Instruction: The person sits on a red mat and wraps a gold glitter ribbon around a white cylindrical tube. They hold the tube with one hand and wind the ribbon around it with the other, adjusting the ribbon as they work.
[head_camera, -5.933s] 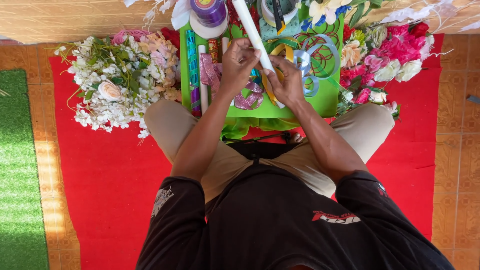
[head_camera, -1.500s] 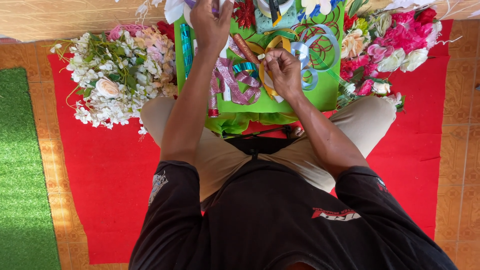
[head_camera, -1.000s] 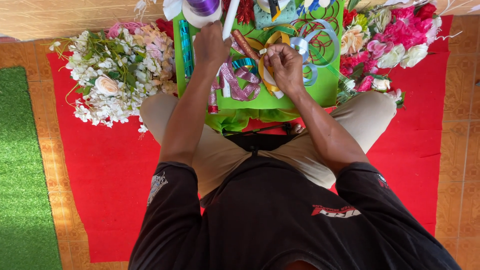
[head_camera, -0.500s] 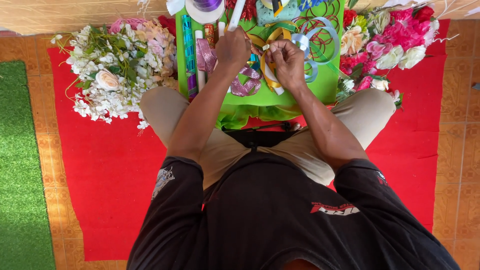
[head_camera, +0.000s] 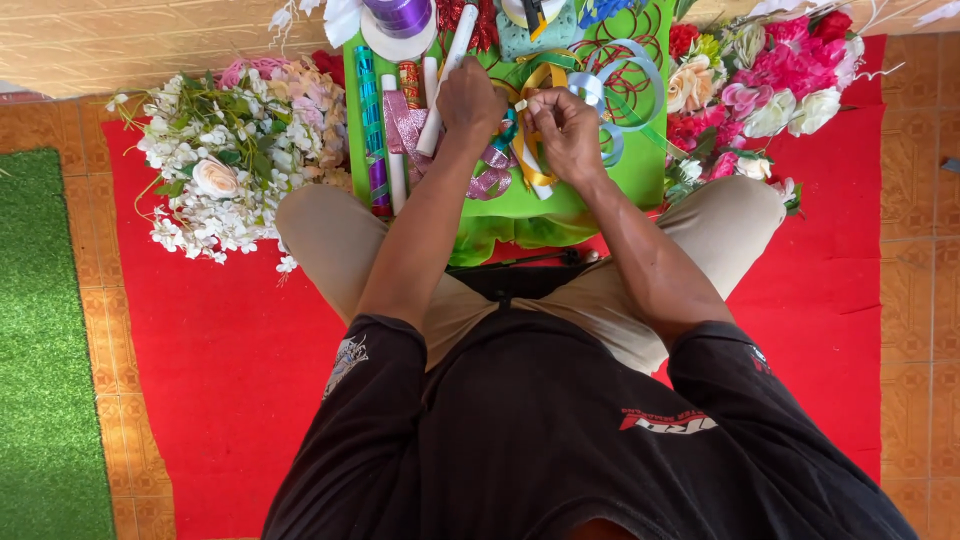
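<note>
Left hand (head_camera: 470, 100) back from far spool, now gripping white stick (head_camera: 440, 100); right hand (head_camera: 565, 125) pinches yellow ribbon (head_camera: 530, 150).

White flower bunch (head_camera: 225, 165) left; pink flowers (head_camera: 770, 85) right; red mat (head_camera: 200, 370); green turf (head_camera: 45, 350).

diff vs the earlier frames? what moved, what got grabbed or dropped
The left hand, which reached up to the purple ribbon spool 1.5 s ago, has come back down onto the white rod. The right hand stays pinching the yellow ribbon. Flowers and green board are unchanged.
</note>
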